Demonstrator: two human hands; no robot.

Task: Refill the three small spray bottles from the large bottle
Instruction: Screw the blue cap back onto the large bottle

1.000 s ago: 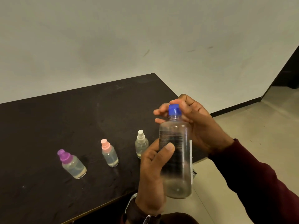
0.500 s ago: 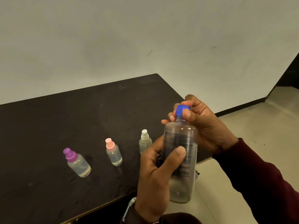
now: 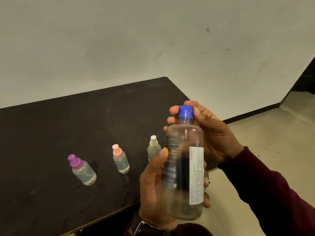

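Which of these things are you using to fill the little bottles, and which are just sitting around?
For the job:
large bottle, held in the left hand
its blue cap, gripped by the right hand
purple-capped spray bottle
pink-capped spray bottle
white-capped spray bottle

Just there:
dark table
wristwatch

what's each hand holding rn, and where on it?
Left hand grips the large bottle round its body; right hand pinches its blue cap.
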